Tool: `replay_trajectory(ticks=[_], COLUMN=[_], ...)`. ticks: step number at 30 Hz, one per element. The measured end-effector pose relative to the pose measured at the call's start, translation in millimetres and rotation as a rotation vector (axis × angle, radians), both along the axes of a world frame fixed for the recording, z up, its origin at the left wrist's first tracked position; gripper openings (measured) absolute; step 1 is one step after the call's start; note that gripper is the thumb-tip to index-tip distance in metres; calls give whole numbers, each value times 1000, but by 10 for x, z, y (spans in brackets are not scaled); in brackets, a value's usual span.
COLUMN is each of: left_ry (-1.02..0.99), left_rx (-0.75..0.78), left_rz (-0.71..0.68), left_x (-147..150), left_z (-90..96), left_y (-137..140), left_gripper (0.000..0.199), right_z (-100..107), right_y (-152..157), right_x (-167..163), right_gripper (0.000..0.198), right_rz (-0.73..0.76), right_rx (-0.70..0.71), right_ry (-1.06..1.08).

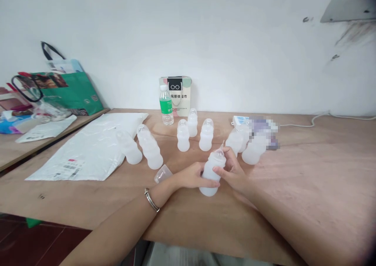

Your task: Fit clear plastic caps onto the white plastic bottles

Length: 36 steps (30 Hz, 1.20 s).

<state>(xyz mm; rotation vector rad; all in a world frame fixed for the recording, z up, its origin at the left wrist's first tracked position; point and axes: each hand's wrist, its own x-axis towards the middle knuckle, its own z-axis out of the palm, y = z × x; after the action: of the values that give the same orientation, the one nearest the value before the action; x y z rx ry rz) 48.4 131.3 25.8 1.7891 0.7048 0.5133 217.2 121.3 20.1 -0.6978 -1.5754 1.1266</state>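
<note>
Both hands grip one bottle: left hand steadies its body, right hand pinches the top; loose cap on surface.

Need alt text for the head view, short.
Both hands, left hand and right hand, hold a white baby bottle over a wooden table. More bottles, a clear cap and a water bottle stand behind.

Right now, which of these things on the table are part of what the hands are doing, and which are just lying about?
In use:
- left hand and right hand, both on the held bottle
- loose clear cap beside the left hand
- other white bottles standing behind

Lying about:
- water bottle
- paper gift bag
- white mailer
- green bag
</note>
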Motion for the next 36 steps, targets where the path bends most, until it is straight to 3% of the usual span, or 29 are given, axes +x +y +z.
replay_trajectory(ticks=[5, 7, 10, 12, 15, 17, 20, 22, 24, 28, 30, 34, 36], left_ry=[-25, -51, -94, -82, -31, -47, -141, -168, -135, -82, -65, 5, 16], left_rx=[32, 35, 52, 50, 16, 7, 14, 19, -1, -77, -61, 138, 127], left_rz=[68, 110, 196, 172, 47, 62, 241, 276, 164, -95, -101, 55, 49], left_x=[-46, -65, -86, -89, -78, -71, -77, -87, -89, -53, -29, 1, 4], left_z=[-1, -7, 5, 25, 49, 55, 59, 56, 42, 10, 25, 111, 136], left_y=[55, 84, 96, 75, 32, 22, 39, 47, 35, -24, -54, -106, -127], left_gripper=[34, 36, 40, 38, 33, 32, 34, 34, 33, 26, 26, 29, 31], right_z=[22, 13, -14, -20, -4, 10, 23, 22, 10, -18, -8, 34, 32], right_y=[-138, -163, -165, -167, -195, -227, -266, -270, -256, -235, -249, -280, -271], right_x=[7, 28, 42, 26, -10, -21, -16, -13, -14, -16, -19, -34, -32], right_gripper=[63, 54, 32, 28, 38, 42, 33, 27, 30, 37, 37, 42, 51], right_rz=[144, 62, -180, -284, -180, -93, -205, -304, -275, 61, 117, -18, 15], right_rx=[-20, 16, 175, 195, 32, -16, 142, 224, 158, -164, -204, -156, -141], right_ry=[36, 99, 232, 259, 132, 61, 143, 217, 202, 28, -9, 0, 17])
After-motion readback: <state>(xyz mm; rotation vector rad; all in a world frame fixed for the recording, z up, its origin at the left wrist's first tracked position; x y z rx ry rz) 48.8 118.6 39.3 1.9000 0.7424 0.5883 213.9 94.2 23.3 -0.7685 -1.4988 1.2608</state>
